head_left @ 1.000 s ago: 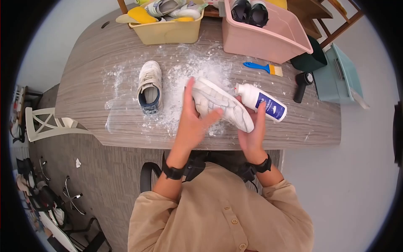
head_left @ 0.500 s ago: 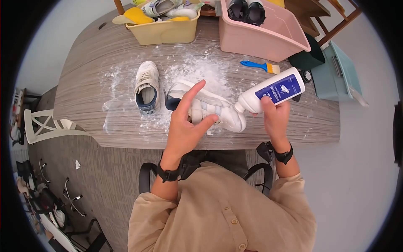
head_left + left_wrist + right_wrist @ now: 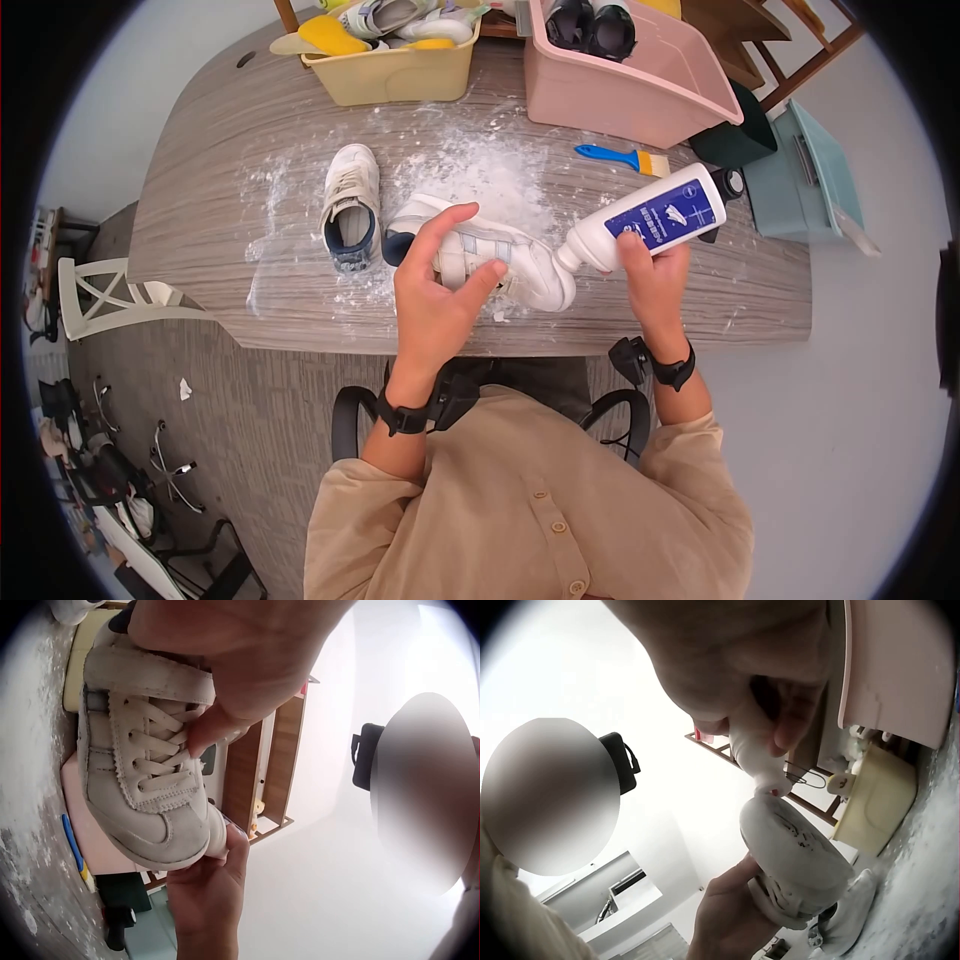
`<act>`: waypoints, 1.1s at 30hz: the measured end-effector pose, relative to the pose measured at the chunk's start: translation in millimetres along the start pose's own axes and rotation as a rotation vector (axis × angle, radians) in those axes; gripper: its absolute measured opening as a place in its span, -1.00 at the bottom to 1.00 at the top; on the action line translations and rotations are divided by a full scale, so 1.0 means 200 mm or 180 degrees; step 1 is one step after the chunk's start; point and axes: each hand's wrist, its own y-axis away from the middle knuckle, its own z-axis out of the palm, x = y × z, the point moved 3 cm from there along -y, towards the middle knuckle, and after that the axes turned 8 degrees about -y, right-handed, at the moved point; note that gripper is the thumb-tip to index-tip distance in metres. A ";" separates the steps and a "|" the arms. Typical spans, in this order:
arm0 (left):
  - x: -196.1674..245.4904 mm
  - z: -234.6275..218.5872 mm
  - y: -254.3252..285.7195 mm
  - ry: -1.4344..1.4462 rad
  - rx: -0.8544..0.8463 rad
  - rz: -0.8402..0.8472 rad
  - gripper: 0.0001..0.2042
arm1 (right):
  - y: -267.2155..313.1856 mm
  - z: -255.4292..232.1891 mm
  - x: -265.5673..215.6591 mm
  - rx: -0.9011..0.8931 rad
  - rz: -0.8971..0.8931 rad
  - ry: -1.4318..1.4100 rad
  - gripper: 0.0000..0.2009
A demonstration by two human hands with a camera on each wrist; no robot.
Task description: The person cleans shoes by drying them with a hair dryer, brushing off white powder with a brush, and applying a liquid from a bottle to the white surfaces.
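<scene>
My left hand [image 3: 435,305] grips a white sneaker [image 3: 535,275] by its side and strap, holding it over the table with the toe to the right. Laces and a wide strap show on the sneaker [image 3: 142,772] in the left wrist view. In my right hand [image 3: 657,285] is a white squeeze bottle [image 3: 595,242] with a blue label, tilted nozzle down. The nozzle meets the sneaker's toe, as the right wrist view shows with the bottle [image 3: 754,750] above the toe cap [image 3: 780,817]. A second white sneaker [image 3: 350,200] stands to the left.
White powder [image 3: 490,170] is spread over the wood-grain table [image 3: 200,200]. A blue-handled brush [image 3: 620,157] lies behind the bottle, with a black handheld device [image 3: 733,183] nearby. Along the back stand a yellow bin [image 3: 400,80] of shoes and a pink bin [image 3: 620,105] holding black shoes.
The bottle has swung up to the right, its nozzle now down at the toe. My left hand has turned the sneaker so its strapped side shows more. Over the last half second both hardly move.
</scene>
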 end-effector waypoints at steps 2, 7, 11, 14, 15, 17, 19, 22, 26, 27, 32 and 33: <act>-0.02 0.00 0.00 -0.0031 0.0018 -0.0058 -0.51 | 0.02 0.00 -0.01 0.0120 -0.0232 0.0240 -0.78; -0.02 -0.01 -0.01 0.0110 0.0236 -0.0084 -0.53 | 0.10 -0.02 -0.02 0.0359 -0.0602 0.0425 -0.77; -0.04 -0.02 -0.02 0.0236 0.0356 -0.0117 -0.54 | 0.19 -0.04 0.01 0.0349 -0.0688 0.0439 -0.64; -0.06 -0.03 -0.04 0.0659 0.0386 -0.0237 -0.54 | 0.21 -0.03 0.02 0.0340 -0.0962 0.0279 -0.62; -0.06 -0.04 -0.05 0.0627 0.0304 -0.0264 -0.54 | 0.21 -0.02 0.03 0.0359 -0.1018 0.0167 -0.62; -0.04 -0.03 -0.04 0.0569 0.0135 -0.0336 -0.53 | 0.19 -0.06 0.01 0.0495 -0.0957 0.0050 -0.68; -0.05 -0.01 -0.04 0.0422 0.0085 -0.0295 -0.52 | 0.13 -0.02 -0.05 0.0357 -0.0804 0.0152 -0.72; -0.04 0.01 -0.03 0.0330 0.0053 -0.0233 -0.51 | 0.03 0.03 -0.09 0.0057 -0.0575 0.0546 -0.76; -0.03 -0.01 -0.03 0.0209 0.0159 -0.0119 -0.51 | -0.02 0.08 -0.10 -0.0140 -0.0469 0.0623 -0.80; -0.04 -0.02 -0.03 0.0166 0.0160 -0.0125 -0.51 | -0.02 0.08 -0.10 -0.0185 -0.0417 0.0663 -0.79; -0.08 -0.01 -0.03 0.0233 0.0084 -0.0318 -0.49 | 0.01 0.06 -0.08 -0.0150 -0.0462 0.0761 -0.77; -0.09 -0.01 -0.03 0.0247 0.0081 -0.0339 -0.49 | 0.02 0.05 -0.08 -0.0119 -0.0438 0.0726 -0.76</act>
